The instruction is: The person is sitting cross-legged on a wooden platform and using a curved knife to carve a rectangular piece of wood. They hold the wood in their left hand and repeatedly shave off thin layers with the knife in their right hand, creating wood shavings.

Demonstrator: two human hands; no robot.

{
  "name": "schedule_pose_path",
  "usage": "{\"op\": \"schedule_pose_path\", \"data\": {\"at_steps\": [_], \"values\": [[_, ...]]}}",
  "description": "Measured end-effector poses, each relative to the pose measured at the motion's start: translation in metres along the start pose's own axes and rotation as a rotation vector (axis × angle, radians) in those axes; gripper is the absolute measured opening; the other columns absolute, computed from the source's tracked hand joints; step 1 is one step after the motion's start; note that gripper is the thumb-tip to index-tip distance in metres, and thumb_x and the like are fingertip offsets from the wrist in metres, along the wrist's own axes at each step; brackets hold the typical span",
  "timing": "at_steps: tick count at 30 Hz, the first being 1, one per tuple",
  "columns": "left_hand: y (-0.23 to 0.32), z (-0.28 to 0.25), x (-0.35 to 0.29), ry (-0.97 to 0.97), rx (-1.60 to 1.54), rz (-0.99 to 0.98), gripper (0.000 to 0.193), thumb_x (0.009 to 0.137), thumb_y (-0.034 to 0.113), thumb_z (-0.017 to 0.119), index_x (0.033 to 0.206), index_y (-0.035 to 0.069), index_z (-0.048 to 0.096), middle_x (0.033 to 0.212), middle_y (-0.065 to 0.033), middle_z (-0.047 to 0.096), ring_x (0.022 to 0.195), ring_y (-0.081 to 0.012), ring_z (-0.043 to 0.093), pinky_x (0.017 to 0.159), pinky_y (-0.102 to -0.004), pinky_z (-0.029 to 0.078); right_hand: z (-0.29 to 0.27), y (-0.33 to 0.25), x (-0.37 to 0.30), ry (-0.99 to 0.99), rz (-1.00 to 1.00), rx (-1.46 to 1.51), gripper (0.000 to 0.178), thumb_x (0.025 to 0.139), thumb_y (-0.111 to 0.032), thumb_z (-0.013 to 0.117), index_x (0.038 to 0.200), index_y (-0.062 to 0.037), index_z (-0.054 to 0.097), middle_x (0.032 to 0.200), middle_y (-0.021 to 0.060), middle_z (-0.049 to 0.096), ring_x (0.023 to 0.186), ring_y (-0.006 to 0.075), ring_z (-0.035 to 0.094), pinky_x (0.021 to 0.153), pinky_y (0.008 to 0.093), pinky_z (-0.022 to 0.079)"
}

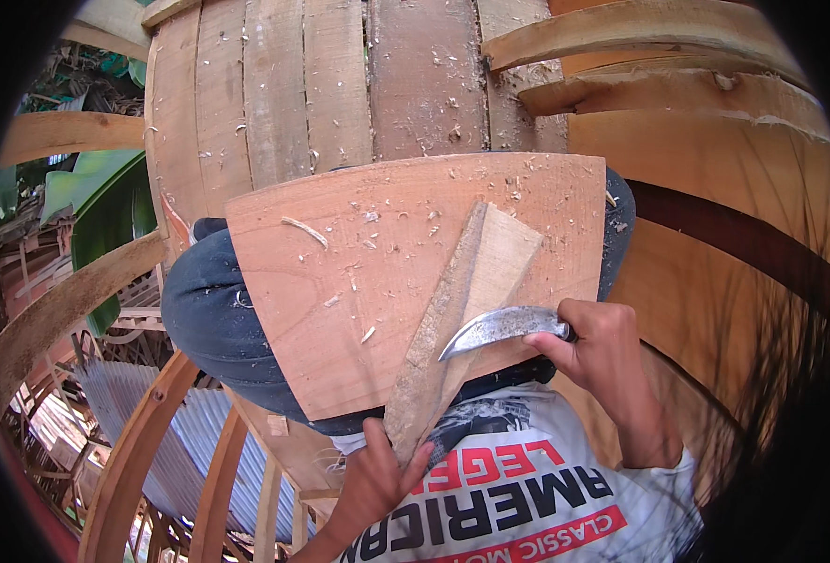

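Observation:
My right hand (pixel 602 361) is closed round the dark handle of a knife (pixel 504 327) with a curved, worn metal blade. The blade points left and lies over the lower half of a piece of wood (pixel 462 300); whether it touches the wood I cannot tell. That piece has a rough, bark-like face on one side and a paler, smooth face on the other. My left hand (pixel 382 477) grips its near end, against my shirt. The far end rests slanted on a flat wooden board (pixel 340 281) that lies across my lap, strewn with shavings.
Ahead stretches a plank floor (pixel 274 84) dotted with shavings. Curved wooden slats (pixel 640 28) and broad panels (pixel 715 291) stand on the right. On the left are wooden rails (pixel 143 441), a green leaf (pixel 105 216) and corrugated metal sheets (pixel 208 450) beyond.

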State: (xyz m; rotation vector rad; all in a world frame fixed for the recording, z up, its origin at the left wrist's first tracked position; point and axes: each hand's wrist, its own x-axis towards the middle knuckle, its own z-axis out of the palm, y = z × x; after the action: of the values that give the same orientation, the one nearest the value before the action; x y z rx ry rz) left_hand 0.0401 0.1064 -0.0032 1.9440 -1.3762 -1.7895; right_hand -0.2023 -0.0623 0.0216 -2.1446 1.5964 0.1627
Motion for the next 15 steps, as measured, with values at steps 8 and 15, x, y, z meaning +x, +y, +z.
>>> {"op": "schedule_pose_path", "data": {"at_steps": [8, 15], "values": [[0.009, -0.005, 0.002, -0.023, 0.027, -0.042, 0.053, 0.086, 0.034, 0.066, 0.095, -0.006, 0.033, 0.055, -0.026, 0.053, 0.052, -0.0434, 0.059, 0.043, -0.0463, 0.046, 0.013, 0.017, 0.009, 0.071, -0.006, -0.043, 0.057, 0.068, -0.057, 0.071, 0.055, -0.0041, 0.055, 0.05, 0.0126, 0.053, 0.047, 0.0294, 0.056, 0.044, 0.0363, 0.042], [0.011, -0.001, 0.001, 0.042, -0.034, 0.023, 0.05, 0.087, 0.032, 0.064, 0.096, -0.006, 0.033, 0.055, -0.0263, 0.053, 0.054, -0.0449, 0.059, 0.044, -0.0472, 0.046, 0.013, 0.022, 0.011, 0.18, 0.012, -0.032, 0.057, 0.071, -0.057, 0.07, 0.06, -0.002, 0.058, 0.051, 0.0143, 0.053, 0.048, 0.0322, 0.056, 0.045, 0.0384, 0.042]]}}
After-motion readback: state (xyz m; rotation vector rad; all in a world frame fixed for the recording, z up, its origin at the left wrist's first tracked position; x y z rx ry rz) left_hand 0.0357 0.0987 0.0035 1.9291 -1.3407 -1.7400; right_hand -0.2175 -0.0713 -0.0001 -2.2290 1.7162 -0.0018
